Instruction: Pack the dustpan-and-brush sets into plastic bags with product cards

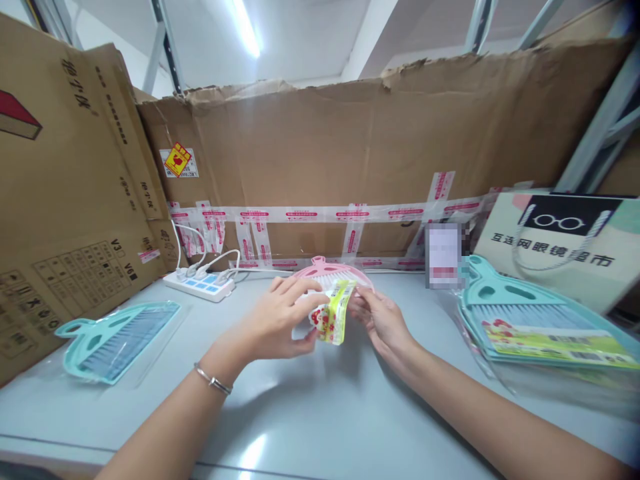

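My left hand (277, 320) and my right hand (381, 319) meet over the middle of the grey table (310, 413). Together they pinch a small yellow-green paper label (334, 313) printed with red flowers, which is bent between the fingers. Just behind the hands lies a pink mini dustpan-and-brush set (320, 270), partly hidden by my fingers. A thin metal bracelet (213, 380) circles my left wrist.
A teal dustpan set in a clear bag (117, 340) lies at the left. A stack of teal sets with labels (530, 320) sits at the right. A white power strip (200, 283) lies at the back left. Cardboard walls (350, 153) enclose the table; a printed paper bag (565, 240) stands at right.
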Demonstrator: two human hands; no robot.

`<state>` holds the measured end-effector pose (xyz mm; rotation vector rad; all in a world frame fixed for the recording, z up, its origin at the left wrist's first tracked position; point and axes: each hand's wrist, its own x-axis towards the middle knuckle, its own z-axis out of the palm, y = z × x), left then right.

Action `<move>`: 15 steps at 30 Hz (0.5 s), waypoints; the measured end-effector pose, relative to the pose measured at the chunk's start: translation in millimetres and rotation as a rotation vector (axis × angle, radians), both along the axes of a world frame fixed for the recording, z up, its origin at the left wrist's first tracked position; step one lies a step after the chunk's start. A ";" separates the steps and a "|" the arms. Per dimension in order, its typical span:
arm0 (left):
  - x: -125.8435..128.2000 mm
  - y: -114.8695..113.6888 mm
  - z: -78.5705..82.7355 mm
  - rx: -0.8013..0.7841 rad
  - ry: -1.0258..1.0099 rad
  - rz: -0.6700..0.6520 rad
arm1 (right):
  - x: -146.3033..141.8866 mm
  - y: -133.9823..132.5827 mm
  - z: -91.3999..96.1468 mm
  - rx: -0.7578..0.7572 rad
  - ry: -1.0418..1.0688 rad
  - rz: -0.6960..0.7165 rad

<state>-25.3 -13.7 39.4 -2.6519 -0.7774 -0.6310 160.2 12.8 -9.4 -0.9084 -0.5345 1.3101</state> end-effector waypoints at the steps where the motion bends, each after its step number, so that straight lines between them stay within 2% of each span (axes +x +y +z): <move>1: 3.1 -2.7 -0.8 0.011 0.022 -0.024 | 0.0 0.0 -0.5 0.007 0.003 0.001; 4: 12.0 -6.7 -6.0 0.091 0.052 -0.073 | -0.2 0.1 -1.4 -0.006 0.001 -0.006; 6: 15.3 -5.5 -10.1 0.155 0.056 -0.055 | -0.3 -0.2 -1.0 -0.020 -0.010 -0.015; 8: 14.9 -1.9 -12.9 0.208 0.049 0.001 | -0.5 -0.8 0.2 -0.031 -0.024 -0.021; 13: 5.7 9.9 -15.0 0.287 -0.032 0.253 | -0.4 -2.4 2.7 -0.054 -0.062 -0.034; 15: 5.1 13.0 -17.5 0.234 -0.098 0.242 | -0.2 -2.1 1.8 -0.041 -0.080 -0.040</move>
